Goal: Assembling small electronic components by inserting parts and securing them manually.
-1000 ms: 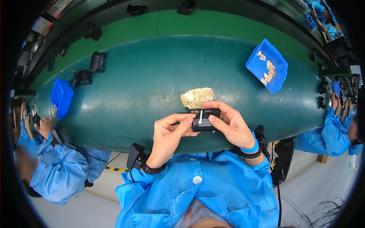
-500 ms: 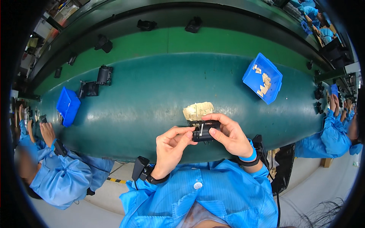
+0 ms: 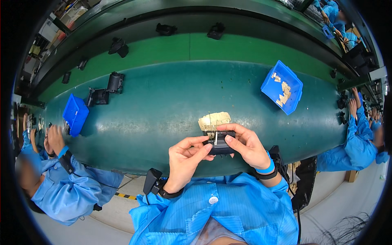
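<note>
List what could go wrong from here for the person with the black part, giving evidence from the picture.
The black part is held only at its sides by the left hand and right hand, so it could slip if either grip loosens.

The pale strip lies close to the left thumb and might get knocked askew.

The yellowish slips lie just beyond the hands, so a forward nudge could scatter them.

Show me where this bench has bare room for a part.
Free: the green bench between the black housings and cream pieces; also between those pieces and the right blue bin. Crowded: just below the pieces, where left hand and right hand hold a black part; beside the left blue bin.
</note>
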A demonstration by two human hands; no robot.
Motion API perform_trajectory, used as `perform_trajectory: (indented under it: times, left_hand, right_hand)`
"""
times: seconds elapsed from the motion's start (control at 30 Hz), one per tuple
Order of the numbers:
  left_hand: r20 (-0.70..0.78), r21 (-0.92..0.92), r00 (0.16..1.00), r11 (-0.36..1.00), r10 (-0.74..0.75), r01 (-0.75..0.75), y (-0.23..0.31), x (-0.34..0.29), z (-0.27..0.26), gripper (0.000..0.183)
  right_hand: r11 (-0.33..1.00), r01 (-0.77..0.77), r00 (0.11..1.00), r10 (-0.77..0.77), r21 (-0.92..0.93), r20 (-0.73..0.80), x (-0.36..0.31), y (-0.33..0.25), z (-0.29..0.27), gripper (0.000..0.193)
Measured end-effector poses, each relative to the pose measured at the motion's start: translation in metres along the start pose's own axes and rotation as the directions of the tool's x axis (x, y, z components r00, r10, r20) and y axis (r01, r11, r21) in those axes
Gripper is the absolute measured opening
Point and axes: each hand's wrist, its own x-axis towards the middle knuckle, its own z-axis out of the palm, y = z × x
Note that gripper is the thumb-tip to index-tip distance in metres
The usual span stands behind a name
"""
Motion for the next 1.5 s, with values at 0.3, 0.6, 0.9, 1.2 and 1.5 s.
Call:
perform_trajectory:
  times: [0.3,0.6,0.9,1.2,1.5]
  left_hand:
    - [-0.02,-0.072,0.994,0.992,-0.109,0.107,0.003,0.001,0.0,0.029]
    - [-0.033,-0.069,0.995,0.993,-0.097,0.094,-0.004,0.007,0.001,0.034]
    - [0.052,-0.081,0.997,0.995,-0.059,0.063,0.009,0.021,-0.019,0.035]
    - [0.062,0.76,0.739,0.448,0.671,-0.471,0.051,0.139,-0.071,0.014]
    - [0.342,0.921,0.517,-0.171,0.785,-0.351,0.074,0.276,-0.096,0.02]
  right_hand:
    - [0.979,-0.16,0.987,0.161,0.124,0.002,0.003,-0.005,0.001,0.031]
    - [0.982,-0.155,0.987,0.158,0.109,-0.014,0.01,-0.001,0.0,0.029]
    - [0.733,0.288,0.956,-0.259,-0.617,0.138,0.025,-0.023,0.0,0.054]
    - [0.365,0.384,0.729,-0.684,-0.848,0.036,0.192,-0.037,-0.04,0.053]
    - [0.369,0.244,0.751,-0.657,-0.897,-0.066,0.227,-0.023,-0.063,0.066]
